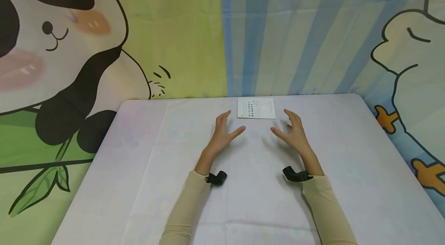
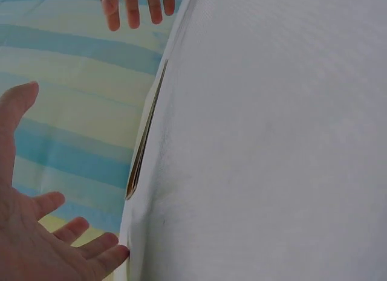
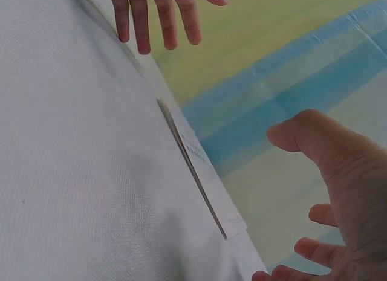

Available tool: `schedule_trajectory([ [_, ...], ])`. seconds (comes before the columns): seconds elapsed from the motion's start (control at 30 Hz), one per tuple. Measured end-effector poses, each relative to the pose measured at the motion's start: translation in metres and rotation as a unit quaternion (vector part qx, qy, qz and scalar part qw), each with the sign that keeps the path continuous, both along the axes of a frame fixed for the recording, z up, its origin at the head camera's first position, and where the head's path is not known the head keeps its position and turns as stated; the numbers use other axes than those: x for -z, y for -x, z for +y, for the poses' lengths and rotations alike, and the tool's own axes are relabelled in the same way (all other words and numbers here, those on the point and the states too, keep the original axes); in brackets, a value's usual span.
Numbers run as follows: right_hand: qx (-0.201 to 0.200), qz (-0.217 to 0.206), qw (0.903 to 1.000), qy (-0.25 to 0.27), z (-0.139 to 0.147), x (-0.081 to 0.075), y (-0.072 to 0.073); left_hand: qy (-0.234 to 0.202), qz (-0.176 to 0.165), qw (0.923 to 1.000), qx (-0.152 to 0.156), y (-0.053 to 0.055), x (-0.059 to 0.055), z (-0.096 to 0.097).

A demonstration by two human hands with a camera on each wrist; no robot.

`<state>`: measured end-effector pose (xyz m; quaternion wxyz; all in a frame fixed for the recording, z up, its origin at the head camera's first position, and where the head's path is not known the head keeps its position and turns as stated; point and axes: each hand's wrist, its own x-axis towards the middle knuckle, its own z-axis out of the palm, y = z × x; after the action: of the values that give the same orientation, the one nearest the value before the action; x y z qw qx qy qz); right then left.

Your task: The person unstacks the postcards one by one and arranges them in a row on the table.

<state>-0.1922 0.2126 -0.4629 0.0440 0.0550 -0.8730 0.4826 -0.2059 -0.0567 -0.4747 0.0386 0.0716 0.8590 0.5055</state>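
A thin white printed booklet (image 1: pixel 256 108) lies flat at the far edge of the table, with rows of small dark marks on its top. In the right wrist view the booklet (image 3: pixel 196 172) shows a folded, layered side; the left wrist view catches only its thin edge (image 2: pixel 147 133). My left hand (image 1: pixel 223 131) hovers over the table just short of the booklet's left side, fingers spread, holding nothing. On the other side my right hand (image 1: pixel 292 131) mirrors it, thumb and fingers apart, also holding nothing. Neither hand touches the booklet.
A white cloth covers the table (image 1: pixel 253 198). Behind it hangs a printed curtain (image 1: pixel 194 32) with a panda and stripes, and another cartoon figure (image 1: pixel 417 82) is at the right. Each wrist wears a black camera mount (image 1: pixel 217 178).
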Motion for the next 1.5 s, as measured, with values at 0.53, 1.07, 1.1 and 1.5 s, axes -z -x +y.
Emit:
schedule_trajectory([
  [0.53,-0.012,-0.092,0.9951,0.035,-0.001,0.022,0.016,-0.050,-0.016,0.9985,0.014,0.012,0.019,0.004],
  [1.07,0.053,-0.034,0.9962,0.059,-0.007,0.036,0.043,-0.031,0.027,0.9991,0.010,0.028,0.027,0.017],
  [1.1,0.055,-0.028,0.9961,0.063,-0.007,0.037,0.045,-0.031,0.027,0.9991,0.009,0.029,0.028,0.018],
  [1.5,0.071,-0.029,0.9948,0.066,-0.006,0.038,0.050,-0.070,0.021,0.9967,-0.035,0.041,0.027,0.020],
])
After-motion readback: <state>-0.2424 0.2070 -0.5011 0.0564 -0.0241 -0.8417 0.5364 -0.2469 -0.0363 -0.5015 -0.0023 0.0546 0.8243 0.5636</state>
